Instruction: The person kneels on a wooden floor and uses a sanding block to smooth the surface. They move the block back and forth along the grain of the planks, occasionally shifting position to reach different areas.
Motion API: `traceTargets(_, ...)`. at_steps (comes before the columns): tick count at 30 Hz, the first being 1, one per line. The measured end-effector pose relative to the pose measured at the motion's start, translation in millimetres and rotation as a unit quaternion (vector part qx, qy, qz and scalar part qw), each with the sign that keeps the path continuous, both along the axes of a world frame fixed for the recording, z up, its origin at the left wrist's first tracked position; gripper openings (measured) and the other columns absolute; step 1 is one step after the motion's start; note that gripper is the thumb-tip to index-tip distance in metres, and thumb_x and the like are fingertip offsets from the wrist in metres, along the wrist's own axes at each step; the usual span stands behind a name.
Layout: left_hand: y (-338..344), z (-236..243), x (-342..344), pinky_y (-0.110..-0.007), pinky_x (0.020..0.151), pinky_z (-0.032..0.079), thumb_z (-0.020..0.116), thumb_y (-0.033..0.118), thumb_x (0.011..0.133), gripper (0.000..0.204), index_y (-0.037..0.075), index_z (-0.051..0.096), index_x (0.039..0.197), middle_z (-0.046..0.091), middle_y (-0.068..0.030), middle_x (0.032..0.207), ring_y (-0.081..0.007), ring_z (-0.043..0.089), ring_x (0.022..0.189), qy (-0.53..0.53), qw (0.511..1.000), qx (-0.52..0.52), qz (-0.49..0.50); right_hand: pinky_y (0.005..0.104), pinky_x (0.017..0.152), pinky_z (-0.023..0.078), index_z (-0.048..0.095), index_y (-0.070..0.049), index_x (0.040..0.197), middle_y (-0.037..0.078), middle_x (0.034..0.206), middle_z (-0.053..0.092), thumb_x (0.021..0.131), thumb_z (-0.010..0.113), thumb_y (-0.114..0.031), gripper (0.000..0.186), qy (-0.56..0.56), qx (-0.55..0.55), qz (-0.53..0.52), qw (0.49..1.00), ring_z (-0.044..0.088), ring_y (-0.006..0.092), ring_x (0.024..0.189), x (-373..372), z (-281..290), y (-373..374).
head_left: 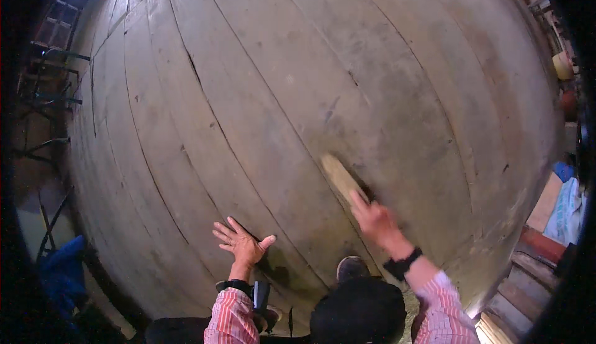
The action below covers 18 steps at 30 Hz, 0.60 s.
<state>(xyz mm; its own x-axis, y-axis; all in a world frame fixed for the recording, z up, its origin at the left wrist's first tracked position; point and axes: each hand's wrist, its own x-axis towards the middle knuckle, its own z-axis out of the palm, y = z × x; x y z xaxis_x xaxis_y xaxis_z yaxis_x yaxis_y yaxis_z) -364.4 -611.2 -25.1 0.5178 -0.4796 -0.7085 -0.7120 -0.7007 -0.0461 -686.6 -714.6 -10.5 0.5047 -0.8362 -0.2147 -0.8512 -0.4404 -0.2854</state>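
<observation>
My right hand (pixel 375 220) grips one end of a long, flat tan brush-like block (pixel 341 177). The block points up and to the left over the wooden plank floor (pixel 273 139) and is slightly smeared by motion. Along its right side runs a dark strip; whether this is bristles or shadow I cannot make out. Lower left of centre, my left hand (pixel 242 244) is open, fingers spread and palm down, with nothing in it. It is at or just above the planks; contact is unclear. Both wrists wear dark bands, and the sleeves are striped red and white.
My dark-clothed knee (pixel 358 312) and a shoe (pixel 352 268) are at the lower edge. Dark metal frames (pixel 53 99) and a blue cloth or sheet (pixel 63 272) line the left side. Stacked boards (pixel 518 294) and a pale blue bag (pixel 565 210) lie at the right.
</observation>
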Motion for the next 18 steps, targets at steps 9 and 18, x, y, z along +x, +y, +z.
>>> traceTargets(9, -1, 1, 1, -0.070, 0.100, 0.009, 0.072, 0.074, 0.046, 0.148, -0.001, -0.011, 0.142, -0.019, -0.0333, 0.144, -0.0520, -0.016, 0.133, 0.001, 1.000, 0.006, -0.011, 0.0445, 0.052, 0.049, 0.040, -0.019, 0.134, 0.013, 0.066, 0.064, 0.091, 0.050, -0.030, 0.046, -0.130, -0.067, -0.073, 0.987, 0.063, 0.0321, 0.059, 154, -12, -241)
traceTargets(18, -4, 1, -1, -0.068, 0.102, 0.007, 0.075, 0.071, 0.047, 0.147, 0.002, -0.012, 0.143, -0.021, -0.0299, 0.145, -0.0487, -0.017, 0.134, -0.004, 1.000, 0.016, 0.005, 0.0478, 0.054, 0.047, 0.032, -0.022, 0.139, 0.016, 0.069, 0.064, 0.092, 0.048, -0.032, 0.051, -0.091, 0.021, -0.098, 0.991, 0.062, 0.0356, 0.061, 105, -2, -196)
